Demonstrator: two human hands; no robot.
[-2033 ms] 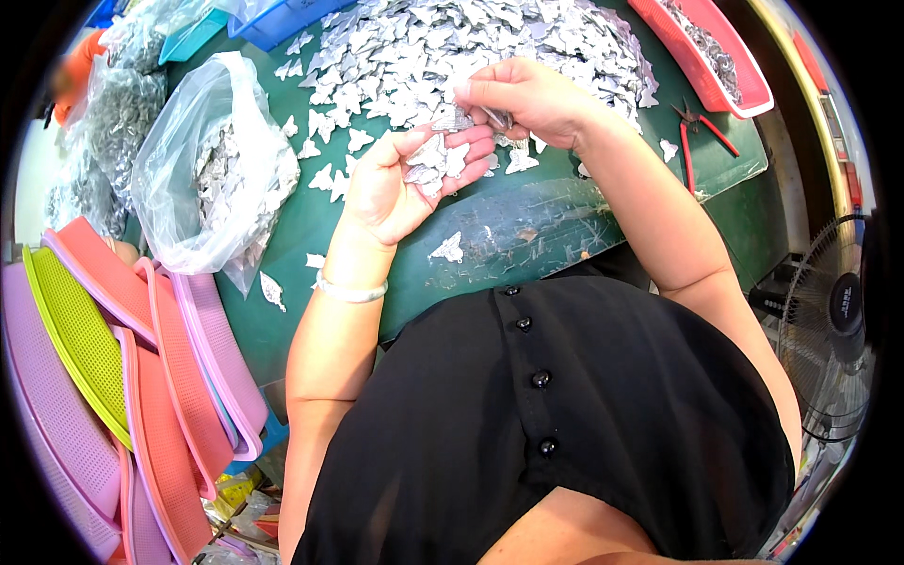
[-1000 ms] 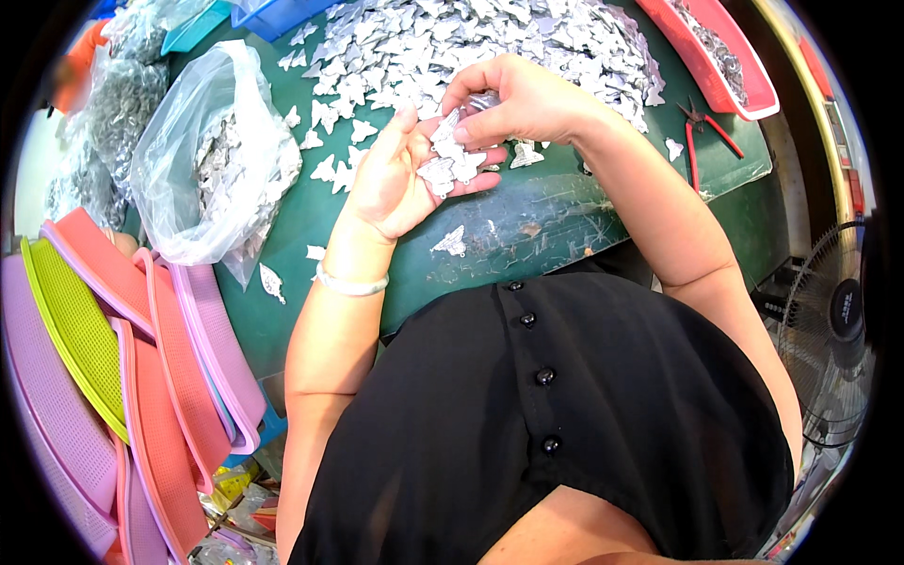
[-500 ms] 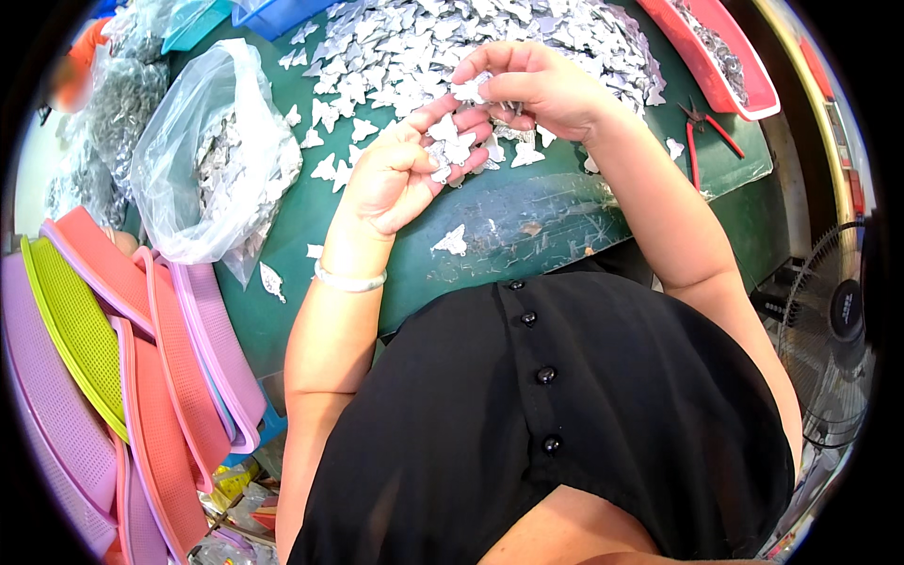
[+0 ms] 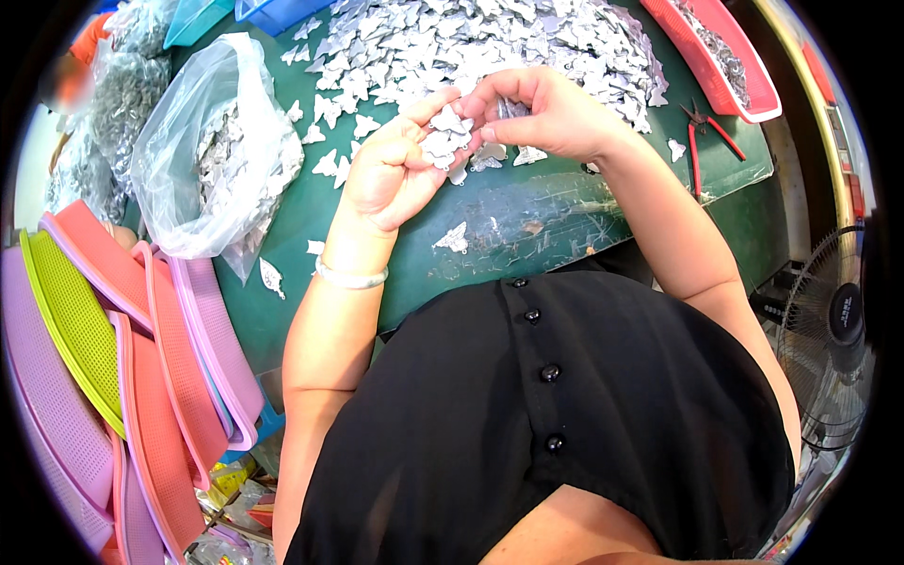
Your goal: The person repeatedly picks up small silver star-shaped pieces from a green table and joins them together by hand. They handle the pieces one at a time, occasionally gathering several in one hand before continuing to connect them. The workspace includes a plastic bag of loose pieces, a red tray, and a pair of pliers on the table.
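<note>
Several flat silver butterfly-shaped metal charms (image 4: 446,137) lie stacked in my left hand (image 4: 386,174), palm up, fingers curled around them. My right hand (image 4: 565,113) meets it from the right, fingertips touching the left fingers beside the stack. Its fingers are bent toward the thumb, and grey metal charms (image 4: 511,108) show inside the curl. Just beyond both hands spreads a large heap of the same charms (image 4: 405,52). A single charm (image 4: 452,238) lies on the green table (image 4: 508,212) nearer to me.
A clear plastic bag (image 4: 174,188) of charms stands at the left, beside stacked pink, purple and green perforated baskets (image 4: 75,330). Red-handled pliers (image 4: 697,141) lie right, near a pink tray (image 4: 716,66) of metal parts. A fan (image 4: 829,330) stands at the right; blue bins (image 4: 273,14) are at the back.
My right hand has come slightly down and closer to the left one. The charm it pinched at its fingertips no longer shows there, and the stack in my left hand looks fuller.
</note>
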